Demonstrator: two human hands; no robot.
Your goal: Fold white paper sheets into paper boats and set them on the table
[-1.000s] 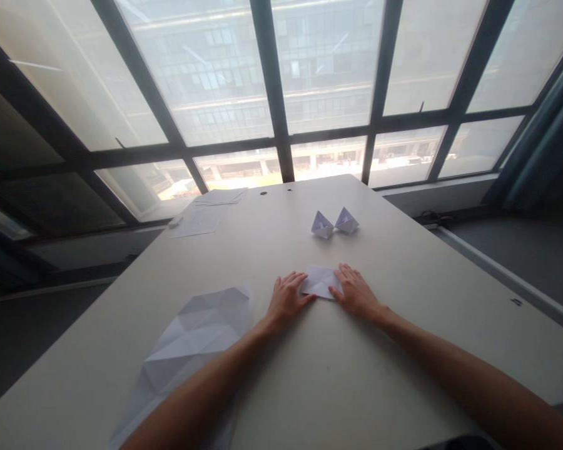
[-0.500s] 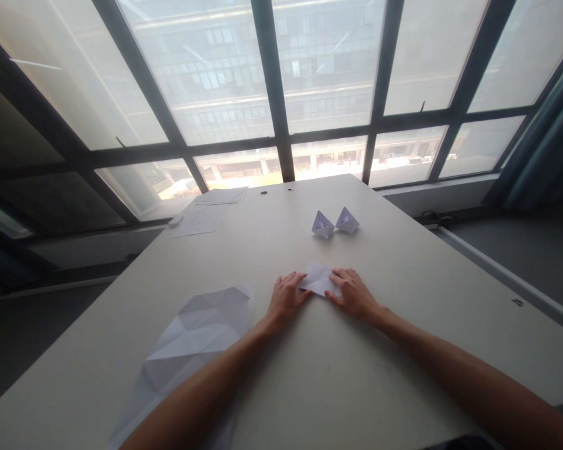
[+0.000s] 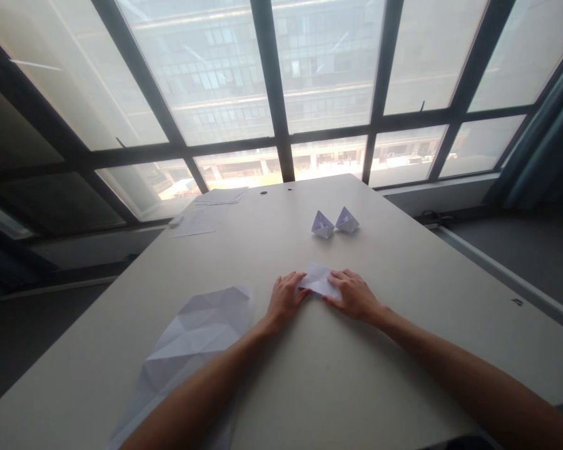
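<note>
Folded paper sits on the near side of the paper boats; I have its ends held between fingers and thumb of my left hand and right hand. My right has slid inward, suggesting gripping rather than flattening.

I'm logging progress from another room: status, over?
Left hand, right hand holding opposite ends of folded paper. Two paper boats beyond, apart from it. Nothing visibly in the way.
</note>
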